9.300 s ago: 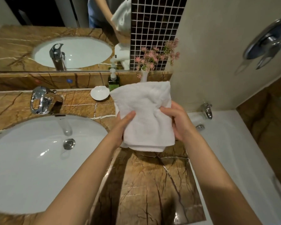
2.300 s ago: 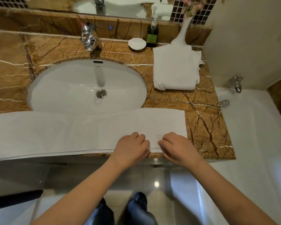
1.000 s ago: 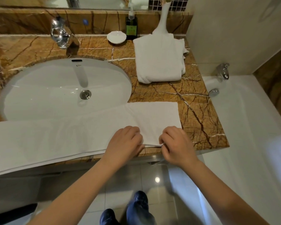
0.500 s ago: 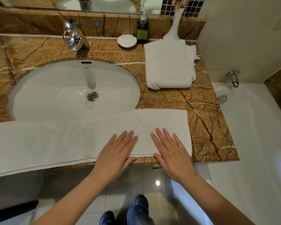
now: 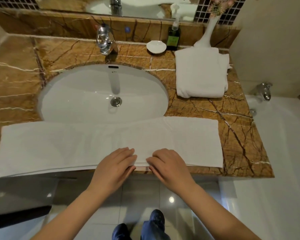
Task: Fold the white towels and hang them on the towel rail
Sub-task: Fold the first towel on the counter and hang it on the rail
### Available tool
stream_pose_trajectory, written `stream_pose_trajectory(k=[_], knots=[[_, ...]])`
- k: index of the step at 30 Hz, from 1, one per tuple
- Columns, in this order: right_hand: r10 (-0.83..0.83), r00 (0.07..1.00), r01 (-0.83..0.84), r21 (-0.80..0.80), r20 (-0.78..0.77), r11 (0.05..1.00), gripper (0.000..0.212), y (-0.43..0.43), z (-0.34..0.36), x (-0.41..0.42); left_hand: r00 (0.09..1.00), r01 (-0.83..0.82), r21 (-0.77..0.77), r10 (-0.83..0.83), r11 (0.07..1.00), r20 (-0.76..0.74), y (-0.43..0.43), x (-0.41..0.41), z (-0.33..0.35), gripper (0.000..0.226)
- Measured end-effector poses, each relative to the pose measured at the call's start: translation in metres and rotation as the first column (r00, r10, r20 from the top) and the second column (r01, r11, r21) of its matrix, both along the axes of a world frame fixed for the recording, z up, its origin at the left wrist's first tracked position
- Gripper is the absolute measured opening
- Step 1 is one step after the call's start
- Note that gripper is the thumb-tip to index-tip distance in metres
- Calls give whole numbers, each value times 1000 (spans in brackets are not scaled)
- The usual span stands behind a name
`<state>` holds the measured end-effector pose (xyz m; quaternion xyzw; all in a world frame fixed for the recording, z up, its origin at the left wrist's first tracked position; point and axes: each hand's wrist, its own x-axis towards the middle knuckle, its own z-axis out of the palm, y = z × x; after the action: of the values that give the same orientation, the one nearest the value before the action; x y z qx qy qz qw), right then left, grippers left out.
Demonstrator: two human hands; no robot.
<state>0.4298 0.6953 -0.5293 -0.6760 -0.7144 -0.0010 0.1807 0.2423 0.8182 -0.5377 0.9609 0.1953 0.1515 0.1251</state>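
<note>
Pinching near edge of long towel [image 5: 76, 144], left hand [image 5: 114, 164] beside right hand [image 5: 170, 164], folded towel [image 5: 201, 73] behind on counter [image 5: 237, 135]

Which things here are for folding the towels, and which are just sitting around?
For the job: long towel along the counter's front; folded towel at the back right; left hand and right hand, both pinching the long towel's near edge.

Just sitting there: sink, tap, white dish, green pump bottle, white vase.
</note>
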Motion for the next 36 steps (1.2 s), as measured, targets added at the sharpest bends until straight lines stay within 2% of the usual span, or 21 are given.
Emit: stream_pose_trajectory(k=[3, 6, 11, 16, 19, 22, 27, 32, 36], knots=[[-39, 998, 42, 51, -53, 998, 18, 4, -2, -7, 999, -25, 26, 24, 999, 32, 9, -10, -4, 37], [-77, 987, 82, 31, -141, 996, 20, 3, -1, -6, 994, -73, 2, 73, 997, 81, 14, -11, -4, 39], [-72, 994, 75, 40, -77, 996, 7, 7, -2, -5, 981, -31, 4, 30, 999, 191, 14, -11, -4, 35], [-81, 996, 85, 105, -45, 991, 20, 9, 9, -7, 977, -31, 25, 25, 999, 213, 24, -25, -5, 28], [-66, 998, 64, 197, 7, 978, 6, 4, 8, -15, 973, -12, 81, -7, 997, 230, 28, -30, -8, 25], [-16, 998, 6, 166, 63, 986, 20, -9, -12, -20, 970, 20, 126, -50, 992, 239, 30, -29, -10, 24], [-26, 1000, 22, 166, 18, 986, 20, -7, -14, -12, 962, 87, 178, -129, 980, 242, 37, -37, -10, 19], [-43, 999, 44, 173, -8, 984, 23, -8, -16, -3, 973, 19, 184, -60, 983, 222, 50, -70, -11, 24], [-110, 994, 109, 170, -2, 979, 18, -6, -14, -2, 969, 99, 249, -150, 963, 196, 56, -82, -9, 30]])
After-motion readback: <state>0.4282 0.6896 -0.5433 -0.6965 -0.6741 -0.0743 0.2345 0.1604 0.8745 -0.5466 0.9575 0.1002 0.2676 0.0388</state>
